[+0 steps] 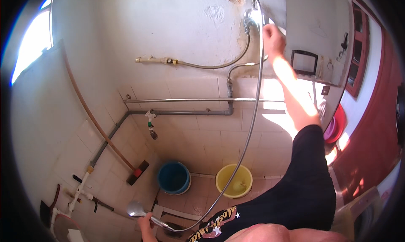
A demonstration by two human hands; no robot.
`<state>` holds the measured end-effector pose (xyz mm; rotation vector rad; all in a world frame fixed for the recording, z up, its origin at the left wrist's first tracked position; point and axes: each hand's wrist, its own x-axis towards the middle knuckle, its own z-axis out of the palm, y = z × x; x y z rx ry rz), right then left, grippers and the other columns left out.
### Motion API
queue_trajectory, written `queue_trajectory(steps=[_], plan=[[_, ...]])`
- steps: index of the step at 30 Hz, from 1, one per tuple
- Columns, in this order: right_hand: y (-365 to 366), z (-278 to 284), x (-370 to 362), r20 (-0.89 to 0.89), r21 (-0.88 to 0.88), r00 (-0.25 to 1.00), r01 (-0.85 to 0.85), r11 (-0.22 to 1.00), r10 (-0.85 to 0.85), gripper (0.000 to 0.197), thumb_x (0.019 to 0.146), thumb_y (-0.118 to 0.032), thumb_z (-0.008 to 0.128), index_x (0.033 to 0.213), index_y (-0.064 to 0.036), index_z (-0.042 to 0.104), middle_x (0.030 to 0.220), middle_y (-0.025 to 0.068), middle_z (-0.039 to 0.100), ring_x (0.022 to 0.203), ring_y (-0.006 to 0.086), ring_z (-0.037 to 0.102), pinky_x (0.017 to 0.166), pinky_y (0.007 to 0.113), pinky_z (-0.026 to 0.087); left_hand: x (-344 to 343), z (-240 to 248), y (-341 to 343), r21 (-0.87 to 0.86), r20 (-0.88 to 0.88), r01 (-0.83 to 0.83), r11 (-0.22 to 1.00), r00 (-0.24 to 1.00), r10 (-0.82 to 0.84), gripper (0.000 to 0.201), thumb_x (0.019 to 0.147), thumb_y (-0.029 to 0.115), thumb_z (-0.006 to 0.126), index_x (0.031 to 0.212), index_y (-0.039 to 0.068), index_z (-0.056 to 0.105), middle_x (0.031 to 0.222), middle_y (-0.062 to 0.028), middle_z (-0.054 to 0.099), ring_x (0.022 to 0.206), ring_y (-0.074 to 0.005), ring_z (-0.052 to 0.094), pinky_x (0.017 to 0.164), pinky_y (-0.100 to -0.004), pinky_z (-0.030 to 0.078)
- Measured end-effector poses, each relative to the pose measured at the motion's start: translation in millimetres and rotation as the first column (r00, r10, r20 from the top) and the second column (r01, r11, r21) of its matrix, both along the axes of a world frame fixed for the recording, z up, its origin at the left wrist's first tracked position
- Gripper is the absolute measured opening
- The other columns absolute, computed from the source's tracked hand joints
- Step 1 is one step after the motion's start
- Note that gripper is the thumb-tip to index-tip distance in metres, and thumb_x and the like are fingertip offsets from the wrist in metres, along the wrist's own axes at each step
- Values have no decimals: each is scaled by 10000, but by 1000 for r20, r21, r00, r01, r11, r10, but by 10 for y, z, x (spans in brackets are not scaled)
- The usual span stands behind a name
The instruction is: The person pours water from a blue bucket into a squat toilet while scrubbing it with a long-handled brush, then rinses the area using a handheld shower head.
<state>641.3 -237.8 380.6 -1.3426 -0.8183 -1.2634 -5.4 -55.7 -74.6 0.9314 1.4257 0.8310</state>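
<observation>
My left hand (146, 221) grips the handle of a chrome shower head (136, 208) low in the view, its round face turned toward the left wall. From its handle a metal shower hose (249, 136) loops up to a chrome mixer tap (255, 16) high on the wall. Up there, my right hand (274, 40) is closed at the tap's right side, with my arm stretched out. Its fingers seem to pinch the tap's lever, though glare partly hides the contact. A thinner hose (211, 67) runs left from the tap to a pale pipe fitting.
A blue bucket (174, 178) and a yellow bucket (234, 181) stand on the tiled floor. Grey pipe (181, 113) and a metal rail (181, 100) cross the wall above them. A long-handled brush (137, 173) leans at left. A mirror (316, 35) hangs right of the tap.
</observation>
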Motion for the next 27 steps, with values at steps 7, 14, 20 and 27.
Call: queue_trajectory(steps=[7, 14, 20, 27], plan=[[-72, 457, 863, 154, -227, 961, 262, 938, -231, 147, 792, -202, 482, 838, -81, 552, 806, 158, 585, 775, 350, 558, 672, 410, 443, 38, -92, 47, 64, -81, 5, 998, 997, 0, 205, 660, 100, 684, 651, -20, 518, 552, -90, 509, 404, -185, 478, 314, -327, 316], [395, -269, -251, 44, -39, 965, -258, 965, 260, 122, 796, -43, 503, 914, -55, 529, 861, 66, 573, 796, 171, 564, 692, 271, 441, 95, -158, 136, 52, -196, -13, 999, 980, 23, 259, 616, 177, 714, 709, -26, 583, 620, -90, 564, 503, -197, 540, 405, -323, 409], [1767, -3617, -2836, -806, -592, 473, -645, -484, 355, 315, 651, -242, 633, 875, -27, 581, 819, 72, 574, 736, 188, 546, 615, 351, 460, 562, -490, 222, 66, -153, 58, 996, 987, -47, 391, 626, 272, 719, 765, -70, 593, 727, -126, 601, 595, -219, 565, 527, -340, 440], [1211, -4982, -4293, -993, -105, 116, -849, -519, 12, 370, 602, -252, 653, 861, -4, 562, 755, 141, 577, 729, 233, 562, 618, 336, 443, 844, 43, -255, 87, -588, 185, 979, 802, -100, 479, 668, 428, 641, 853, -13, 641, 750, -139, 623, 554, -224, 590, 490, -333, 470]])
